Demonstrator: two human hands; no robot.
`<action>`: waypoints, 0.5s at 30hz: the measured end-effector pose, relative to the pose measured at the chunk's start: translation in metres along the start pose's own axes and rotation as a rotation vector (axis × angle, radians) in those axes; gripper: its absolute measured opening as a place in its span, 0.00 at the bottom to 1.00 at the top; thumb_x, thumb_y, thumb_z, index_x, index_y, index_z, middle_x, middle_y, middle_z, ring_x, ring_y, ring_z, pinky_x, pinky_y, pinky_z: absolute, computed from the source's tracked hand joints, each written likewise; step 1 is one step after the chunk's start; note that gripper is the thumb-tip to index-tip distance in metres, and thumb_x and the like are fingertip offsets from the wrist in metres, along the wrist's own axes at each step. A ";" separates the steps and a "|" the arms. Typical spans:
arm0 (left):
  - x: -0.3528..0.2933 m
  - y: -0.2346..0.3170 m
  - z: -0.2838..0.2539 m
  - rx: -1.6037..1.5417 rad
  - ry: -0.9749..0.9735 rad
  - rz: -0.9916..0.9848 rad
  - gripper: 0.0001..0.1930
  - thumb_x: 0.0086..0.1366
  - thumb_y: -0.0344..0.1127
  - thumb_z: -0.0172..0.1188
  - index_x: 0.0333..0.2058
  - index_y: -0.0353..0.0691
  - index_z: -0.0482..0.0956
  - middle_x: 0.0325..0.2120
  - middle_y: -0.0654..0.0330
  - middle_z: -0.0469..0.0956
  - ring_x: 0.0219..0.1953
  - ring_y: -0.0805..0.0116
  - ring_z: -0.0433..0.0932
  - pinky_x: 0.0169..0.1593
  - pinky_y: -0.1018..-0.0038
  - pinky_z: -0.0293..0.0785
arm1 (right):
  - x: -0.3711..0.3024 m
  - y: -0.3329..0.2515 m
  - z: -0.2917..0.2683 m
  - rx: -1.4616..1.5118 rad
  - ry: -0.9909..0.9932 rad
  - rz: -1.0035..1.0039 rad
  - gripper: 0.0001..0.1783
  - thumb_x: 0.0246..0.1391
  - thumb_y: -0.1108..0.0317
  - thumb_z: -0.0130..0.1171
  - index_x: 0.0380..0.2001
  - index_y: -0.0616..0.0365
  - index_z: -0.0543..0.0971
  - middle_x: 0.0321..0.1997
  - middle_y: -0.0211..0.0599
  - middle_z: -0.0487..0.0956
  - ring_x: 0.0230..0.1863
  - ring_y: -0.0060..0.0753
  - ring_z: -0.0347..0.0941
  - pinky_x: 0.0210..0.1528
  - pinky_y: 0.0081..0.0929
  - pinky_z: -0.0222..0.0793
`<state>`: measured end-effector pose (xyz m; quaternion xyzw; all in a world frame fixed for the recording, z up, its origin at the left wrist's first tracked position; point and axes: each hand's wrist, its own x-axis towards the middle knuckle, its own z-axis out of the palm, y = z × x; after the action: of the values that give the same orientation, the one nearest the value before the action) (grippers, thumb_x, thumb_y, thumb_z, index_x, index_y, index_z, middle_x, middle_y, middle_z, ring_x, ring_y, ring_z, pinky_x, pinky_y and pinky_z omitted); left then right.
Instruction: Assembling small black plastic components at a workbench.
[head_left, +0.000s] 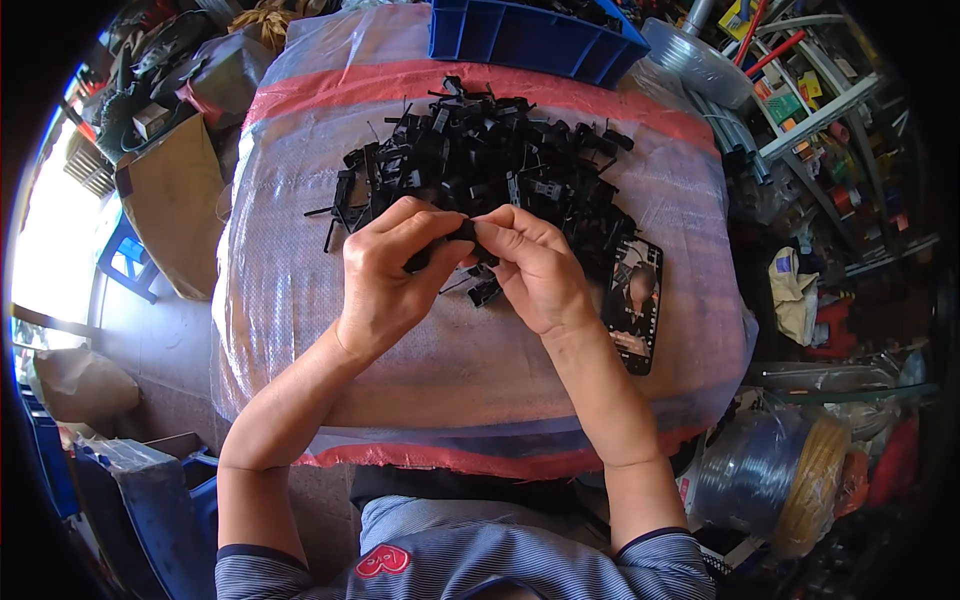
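Observation:
Between both hands, at the near edge of a heap of black plastic parts, is a small black plastic part. My left hand pinches it from the left with thumb and forefinger. From the right, the fingertips of my right hand close on its other end. The two hands nearly meet, and the fingers cover much of the piece, so its exact shape is hidden. Just below the fingers another loose black part lies on the woven plastic sheet.
A phone with its screen lit lies right of my right hand. Behind the heap stands a blue plastic crate with dark parts inside. Wrapped coils of tubing sit at lower right, a metal rack at upper right, a brown carton at left.

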<state>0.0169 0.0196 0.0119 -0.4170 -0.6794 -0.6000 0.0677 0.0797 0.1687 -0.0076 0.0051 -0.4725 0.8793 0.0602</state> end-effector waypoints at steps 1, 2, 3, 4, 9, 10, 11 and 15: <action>-0.001 -0.001 0.000 0.074 -0.015 0.029 0.09 0.49 0.23 0.62 0.31 0.32 0.77 0.24 0.58 0.74 0.25 0.73 0.75 0.29 0.79 0.70 | 0.001 0.001 -0.002 0.000 0.001 -0.001 0.09 0.55 0.68 0.53 0.34 0.65 0.75 0.31 0.30 0.76 0.34 0.16 0.69 0.41 0.15 0.64; -0.001 -0.001 0.000 0.148 -0.031 0.057 0.08 0.49 0.23 0.62 0.30 0.32 0.77 0.24 0.58 0.74 0.24 0.73 0.75 0.28 0.79 0.70 | 0.001 0.002 -0.005 0.048 -0.003 0.056 0.10 0.55 0.69 0.53 0.35 0.65 0.75 0.31 0.30 0.76 0.34 0.16 0.69 0.40 0.14 0.64; 0.000 0.000 -0.001 0.145 -0.034 0.058 0.08 0.49 0.23 0.62 0.30 0.32 0.77 0.24 0.58 0.74 0.24 0.73 0.75 0.28 0.79 0.70 | 0.001 0.002 -0.006 0.096 -0.006 0.112 0.10 0.55 0.69 0.54 0.36 0.65 0.75 0.31 0.30 0.75 0.35 0.16 0.69 0.40 0.14 0.64; 0.004 0.004 -0.003 0.090 -0.049 -0.019 0.08 0.49 0.23 0.62 0.30 0.31 0.76 0.23 0.59 0.74 0.24 0.74 0.74 0.28 0.79 0.69 | -0.001 0.000 -0.006 0.095 -0.002 0.110 0.10 0.55 0.69 0.54 0.36 0.65 0.75 0.31 0.30 0.75 0.35 0.16 0.69 0.40 0.14 0.64; 0.017 -0.021 -0.023 -0.575 0.016 -0.640 0.07 0.53 0.32 0.61 0.29 0.36 0.77 0.19 0.65 0.73 0.20 0.80 0.65 0.26 0.84 0.58 | -0.010 -0.018 0.014 -0.872 -0.113 -0.251 0.26 0.46 0.70 0.63 0.49 0.63 0.70 0.41 0.34 0.75 0.40 0.23 0.71 0.43 0.21 0.69; 0.016 -0.023 -0.022 -0.571 0.019 -0.639 0.07 0.53 0.32 0.61 0.29 0.36 0.77 0.19 0.65 0.73 0.20 0.80 0.65 0.26 0.84 0.58 | -0.009 -0.018 0.019 -1.073 -0.101 -0.385 0.28 0.42 0.71 0.65 0.49 0.64 0.70 0.41 0.35 0.75 0.39 0.25 0.72 0.43 0.23 0.70; 0.016 -0.023 -0.021 -0.622 -0.013 -0.681 0.07 0.53 0.32 0.61 0.29 0.35 0.77 0.19 0.65 0.72 0.20 0.80 0.65 0.26 0.84 0.58 | -0.009 -0.017 0.019 -1.075 -0.098 -0.386 0.28 0.42 0.71 0.65 0.49 0.64 0.70 0.41 0.35 0.75 0.39 0.25 0.72 0.43 0.23 0.70; 0.012 -0.022 -0.014 -0.604 -0.086 -0.715 0.07 0.54 0.32 0.60 0.29 0.36 0.77 0.19 0.67 0.71 0.20 0.81 0.64 0.26 0.84 0.58 | -0.005 -0.008 0.016 -1.387 -0.028 -0.705 0.29 0.36 0.75 0.66 0.47 0.63 0.72 0.37 0.41 0.74 0.36 0.36 0.72 0.38 0.27 0.71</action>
<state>-0.0105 0.0148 0.0058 -0.1820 -0.5777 -0.7387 -0.2957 0.0844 0.1597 0.0078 0.1271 -0.8858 0.3114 0.3197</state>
